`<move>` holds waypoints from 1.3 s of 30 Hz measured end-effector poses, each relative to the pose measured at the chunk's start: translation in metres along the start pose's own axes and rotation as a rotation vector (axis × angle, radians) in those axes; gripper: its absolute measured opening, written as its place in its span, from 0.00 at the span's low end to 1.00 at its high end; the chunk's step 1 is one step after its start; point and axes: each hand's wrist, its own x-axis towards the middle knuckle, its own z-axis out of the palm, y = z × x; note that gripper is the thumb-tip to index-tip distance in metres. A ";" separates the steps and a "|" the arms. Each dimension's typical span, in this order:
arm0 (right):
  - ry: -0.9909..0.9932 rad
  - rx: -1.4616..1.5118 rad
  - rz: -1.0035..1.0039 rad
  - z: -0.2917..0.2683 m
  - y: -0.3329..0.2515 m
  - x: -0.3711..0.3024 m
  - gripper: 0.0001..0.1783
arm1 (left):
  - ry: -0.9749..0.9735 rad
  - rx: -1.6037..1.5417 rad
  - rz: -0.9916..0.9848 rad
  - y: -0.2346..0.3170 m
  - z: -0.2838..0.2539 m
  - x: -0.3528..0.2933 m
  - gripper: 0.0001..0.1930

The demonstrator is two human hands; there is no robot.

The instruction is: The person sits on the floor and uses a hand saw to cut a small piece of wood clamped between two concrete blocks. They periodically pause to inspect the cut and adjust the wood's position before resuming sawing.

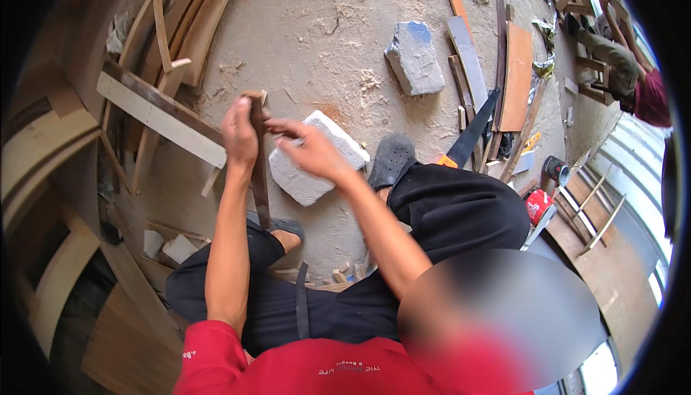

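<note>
My left hand is closed round the upper part of a narrow brown wooden piece, which stands nearly upright between my knees, its lower end by my left foot. Close to its top, on the right side, is my right hand, slightly blurred, with fingers bent together. Whether those fingers grip anything small is too unclear to see. Below the right hand lies a pale, rough concrete block on the floor.
A second block with blue paint lies farther off. A handsaw leans among boards on the right. Curved wooden parts and a white-faced plank crowd the left. Another person sits at far right.
</note>
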 end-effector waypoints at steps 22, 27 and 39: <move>-0.047 -0.570 0.317 -0.127 0.175 -0.013 0.19 | -0.207 0.716 0.109 -0.088 0.046 -0.095 0.21; -0.070 -0.672 0.360 -0.142 0.171 -0.058 0.20 | -0.105 0.787 0.150 -0.050 0.046 -0.142 0.22; 0.083 -0.750 0.171 -0.169 0.068 -0.162 0.19 | -0.072 0.804 0.353 0.016 0.044 -0.223 0.23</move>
